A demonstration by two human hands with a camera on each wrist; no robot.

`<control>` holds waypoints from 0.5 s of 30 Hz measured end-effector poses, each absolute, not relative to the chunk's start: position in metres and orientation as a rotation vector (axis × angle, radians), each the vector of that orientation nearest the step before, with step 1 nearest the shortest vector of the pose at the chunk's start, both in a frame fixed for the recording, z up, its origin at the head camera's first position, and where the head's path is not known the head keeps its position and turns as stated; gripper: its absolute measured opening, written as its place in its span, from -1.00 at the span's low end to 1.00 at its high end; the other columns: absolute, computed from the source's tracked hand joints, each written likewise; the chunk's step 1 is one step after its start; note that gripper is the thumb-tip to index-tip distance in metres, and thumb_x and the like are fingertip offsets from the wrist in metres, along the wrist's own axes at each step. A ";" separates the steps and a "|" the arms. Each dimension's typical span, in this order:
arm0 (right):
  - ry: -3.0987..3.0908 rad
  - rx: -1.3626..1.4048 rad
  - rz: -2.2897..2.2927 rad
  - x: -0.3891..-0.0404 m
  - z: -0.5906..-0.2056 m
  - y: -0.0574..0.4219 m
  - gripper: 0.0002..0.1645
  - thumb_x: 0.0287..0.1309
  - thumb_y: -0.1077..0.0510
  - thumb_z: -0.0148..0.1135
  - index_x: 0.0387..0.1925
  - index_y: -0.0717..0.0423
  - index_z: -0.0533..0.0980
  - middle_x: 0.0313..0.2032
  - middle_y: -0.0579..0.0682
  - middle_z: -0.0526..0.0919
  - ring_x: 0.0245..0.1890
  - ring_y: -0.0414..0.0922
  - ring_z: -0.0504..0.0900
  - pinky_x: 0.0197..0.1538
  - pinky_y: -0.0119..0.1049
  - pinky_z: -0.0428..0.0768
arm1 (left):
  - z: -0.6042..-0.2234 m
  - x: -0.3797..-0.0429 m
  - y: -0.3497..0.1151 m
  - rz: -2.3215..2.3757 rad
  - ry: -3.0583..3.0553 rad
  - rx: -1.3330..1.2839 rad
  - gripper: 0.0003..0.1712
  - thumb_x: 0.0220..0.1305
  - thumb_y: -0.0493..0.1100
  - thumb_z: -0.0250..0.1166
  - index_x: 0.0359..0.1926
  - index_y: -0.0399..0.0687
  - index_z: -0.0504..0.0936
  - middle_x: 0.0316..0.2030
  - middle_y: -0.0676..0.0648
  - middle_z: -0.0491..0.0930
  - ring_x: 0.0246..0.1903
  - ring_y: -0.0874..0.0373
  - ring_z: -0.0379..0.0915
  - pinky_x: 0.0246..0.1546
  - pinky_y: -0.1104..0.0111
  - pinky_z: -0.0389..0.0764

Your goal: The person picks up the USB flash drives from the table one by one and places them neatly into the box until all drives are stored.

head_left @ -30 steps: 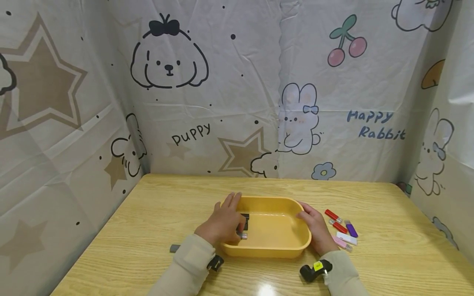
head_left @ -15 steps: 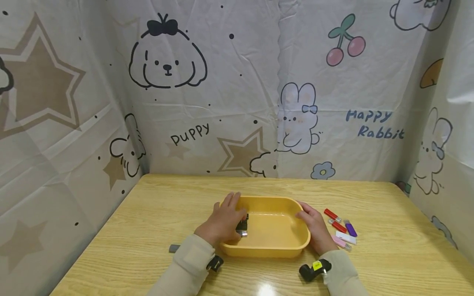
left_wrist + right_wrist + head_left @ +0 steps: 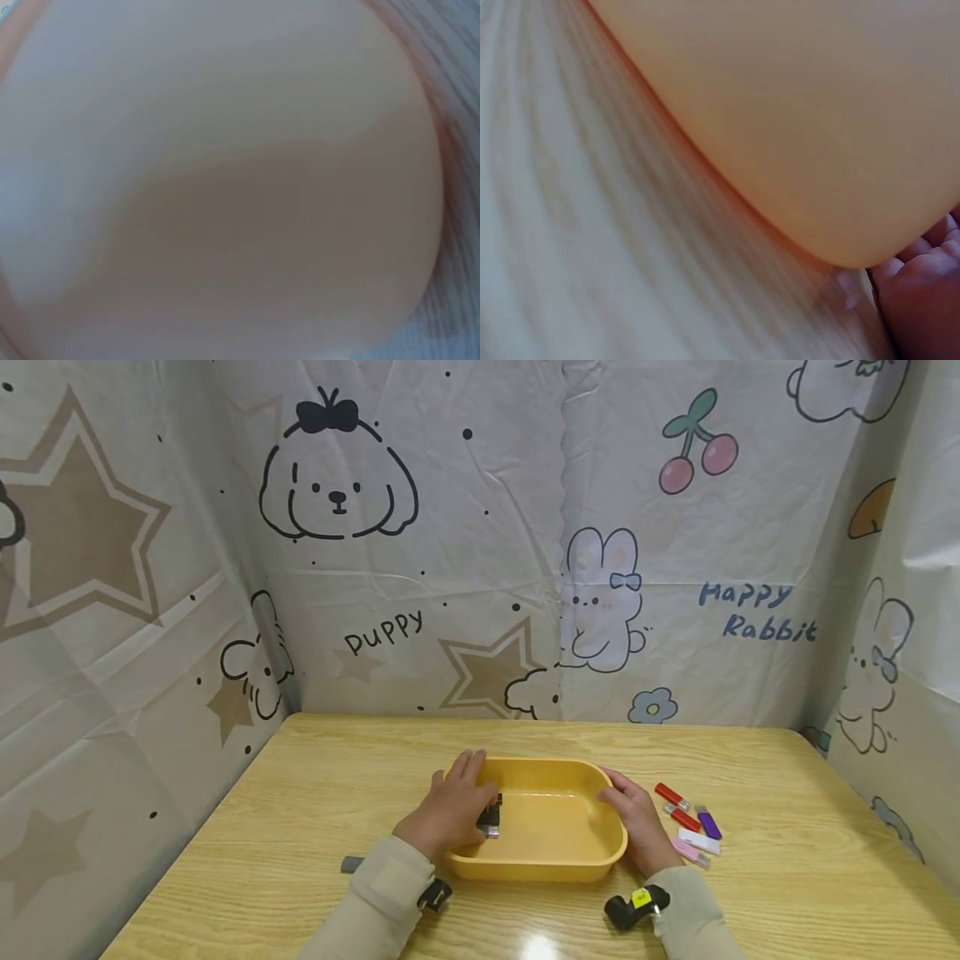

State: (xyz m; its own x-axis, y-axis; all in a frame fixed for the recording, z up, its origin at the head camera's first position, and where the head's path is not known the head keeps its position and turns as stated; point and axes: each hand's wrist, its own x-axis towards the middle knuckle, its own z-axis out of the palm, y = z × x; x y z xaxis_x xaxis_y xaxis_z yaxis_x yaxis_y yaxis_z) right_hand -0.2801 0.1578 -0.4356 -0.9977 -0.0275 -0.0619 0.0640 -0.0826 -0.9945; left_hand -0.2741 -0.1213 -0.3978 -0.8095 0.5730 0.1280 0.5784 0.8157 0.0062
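Note:
A yellow plastic tray [image 3: 555, 872] stands on the table in the head view. Its plain outer wall fills much of the left wrist view and the upper part of the right wrist view. My left hand [image 3: 450, 810] reaches over the left end, fingers spread, with the index fingertip and thumb beside black USB sticks [image 3: 490, 814] on the tray floor. One silver plug [image 3: 492, 832] shows near the thumb; the palm hides the rest. My right hand [image 3: 637, 818] grips the right end of the tray, thumb over the rim and fingers outside.
Right of the tray lie several USB sticks: red [image 3: 682, 817], purple [image 3: 708, 823], white [image 3: 699, 842] and pink [image 3: 690, 853]. A grey stick [image 3: 351, 864] shows on the table [image 3: 300, 793] beside my left sleeve. Printed cloth [image 3: 480, 527] hangs behind and at the sides.
My left index finger has lifted away from the thumb, and more of the black USB sticks shows. The plug there has shifted slightly. My right hand stays on the tray.

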 end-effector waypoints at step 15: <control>2.111 0.055 -2.240 -0.280 -0.436 0.158 -0.47 0.10 0.27 -0.05 0.17 0.18 0.30 0.12 0.17 0.38 0.03 0.04 0.43 0.01 -0.21 0.45 | -0.400 -0.274 -0.121 -0.047 -2.875 -0.896 -0.33 -0.18 0.10 0.43 0.02 0.09 0.46 0.31 -0.23 -0.03 0.27 -0.17 -0.10 -0.06 -0.13 0.30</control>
